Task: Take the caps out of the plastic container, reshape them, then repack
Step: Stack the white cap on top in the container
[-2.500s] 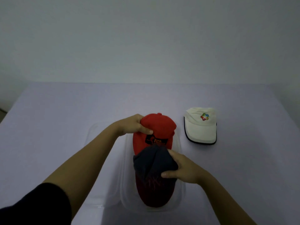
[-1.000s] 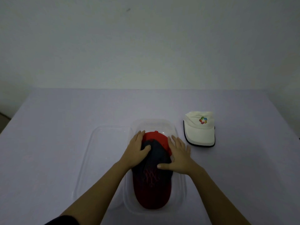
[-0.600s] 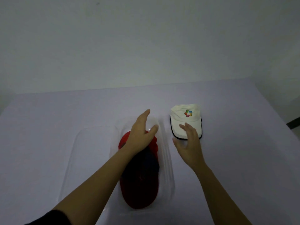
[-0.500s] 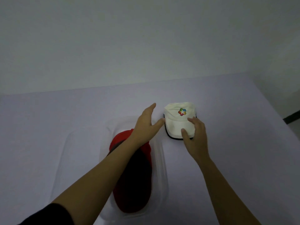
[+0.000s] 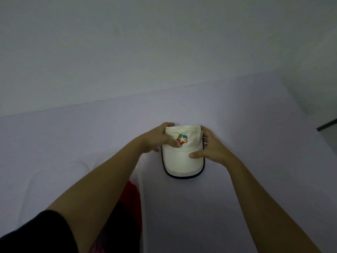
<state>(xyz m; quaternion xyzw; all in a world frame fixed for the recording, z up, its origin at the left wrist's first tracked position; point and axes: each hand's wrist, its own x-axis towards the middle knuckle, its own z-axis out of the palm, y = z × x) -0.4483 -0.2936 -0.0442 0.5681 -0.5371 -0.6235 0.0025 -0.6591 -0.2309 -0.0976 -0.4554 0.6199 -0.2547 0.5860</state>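
While red cap (image 5: 132, 193) lies in container (image 5: 141, 179) | hands grip white cap (image 5: 183, 156)

A pale lilac table (image 5: 273, 179) meets a plain wall (image 5: 145, 42).

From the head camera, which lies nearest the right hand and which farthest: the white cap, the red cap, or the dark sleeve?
From the right hand:
1. White cap: touching it, held on its right side.
2. Red cap: lower left, in the clear container, mostly behind the left forearm.
3. Dark sleeve: bottom-left corner, on the left arm.
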